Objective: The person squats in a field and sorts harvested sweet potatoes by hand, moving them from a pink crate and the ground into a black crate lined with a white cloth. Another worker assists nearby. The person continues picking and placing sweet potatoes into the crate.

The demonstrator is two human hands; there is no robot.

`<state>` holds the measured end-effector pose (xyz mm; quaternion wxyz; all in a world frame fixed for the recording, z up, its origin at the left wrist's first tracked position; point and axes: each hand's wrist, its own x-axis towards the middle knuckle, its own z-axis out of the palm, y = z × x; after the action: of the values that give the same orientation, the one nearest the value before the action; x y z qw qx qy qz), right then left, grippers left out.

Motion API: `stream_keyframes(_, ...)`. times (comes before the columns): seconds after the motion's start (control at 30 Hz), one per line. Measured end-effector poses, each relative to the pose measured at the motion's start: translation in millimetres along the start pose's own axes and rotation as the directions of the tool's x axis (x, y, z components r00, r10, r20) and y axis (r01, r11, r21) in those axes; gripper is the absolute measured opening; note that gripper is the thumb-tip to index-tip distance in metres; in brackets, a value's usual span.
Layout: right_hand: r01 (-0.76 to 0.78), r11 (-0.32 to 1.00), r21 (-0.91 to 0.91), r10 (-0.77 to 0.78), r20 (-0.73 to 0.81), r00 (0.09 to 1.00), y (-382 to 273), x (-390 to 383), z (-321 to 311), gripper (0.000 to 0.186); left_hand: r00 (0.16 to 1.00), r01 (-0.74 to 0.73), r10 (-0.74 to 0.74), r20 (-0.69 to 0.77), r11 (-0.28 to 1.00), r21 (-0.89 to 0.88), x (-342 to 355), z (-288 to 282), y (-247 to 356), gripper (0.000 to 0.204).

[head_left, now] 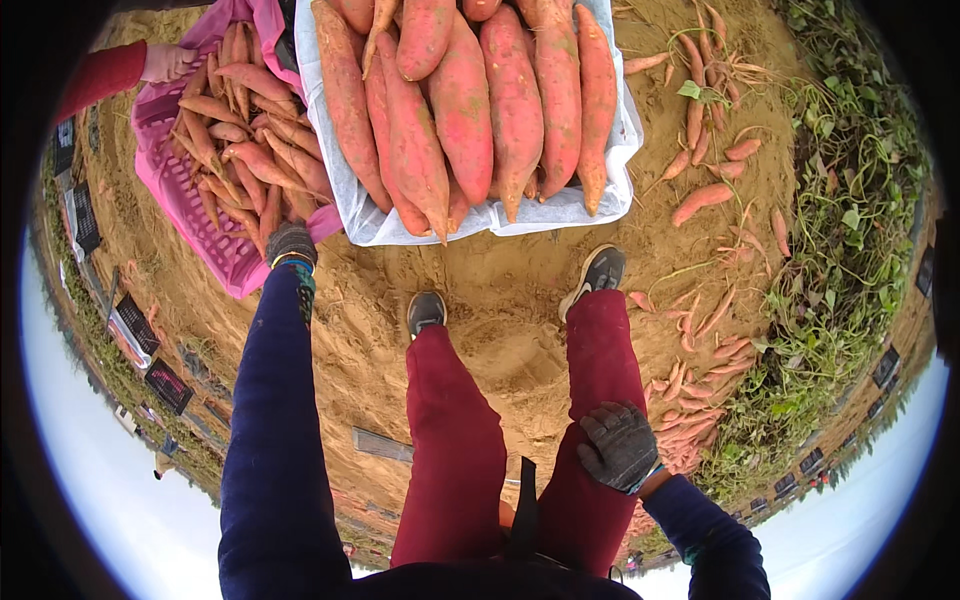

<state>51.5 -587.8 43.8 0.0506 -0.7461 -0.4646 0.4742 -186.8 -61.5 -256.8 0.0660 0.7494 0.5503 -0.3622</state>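
Note:
My left hand, in a dark grey glove, is closed on the near rim of a pink plastic crate. Its fingertips are hidden behind the back of the glove. Narrow sweet potatoes fill the crate, some right beside this hand. Another person's hand, below a red sleeve, is on the crate's far left rim. On my right thigh rests my gloved right hand, fingers apart and slightly bent, with nothing in it. Ahead of me stands a container lined with white cloth, heaped with large sweet potatoes.
Loose sweet potatoes lie on the sandy soil to the right, with a denser pile nearer my right leg. Leafy vines run along the right side. A flat grey piece lies left of my legs. Dark crates stand farther left.

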Motion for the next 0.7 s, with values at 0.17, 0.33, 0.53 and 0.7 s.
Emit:
stream_keyframes(0.17, -0.197, 0.980, -0.008, 0.196, -0.074, 0.978, -59, -4, 72, 0.043, 0.991, -0.081, 0.068, -0.111, 0.990, -0.116, 2, -3, 0, 0.041)
stream_keyframes(0.33, -0.440, 0.897, -0.027, 0.432, -0.154, 0.889, -157, -47, 122, 0.045, 0.966, -0.220, 0.177, -0.190, 0.948, -0.231, -5, -8, -27, 0.041)
stream_keyframes(0.53, -0.472, 0.873, 0.123, 0.488, -0.230, 0.842, -218, -156, 135, 0.048, 0.924, -0.308, 0.193, -0.330, 0.886, -0.346, -20, -5, -85, 0.041)
stream_keyframes(0.7, -0.736, 0.573, 0.360, 0.800, -0.052, 0.598, -217, -251, 207, 0.040, 0.798, -0.421, 0.085, -0.597, 0.788, -0.449, -69, -32, -140, 0.041)
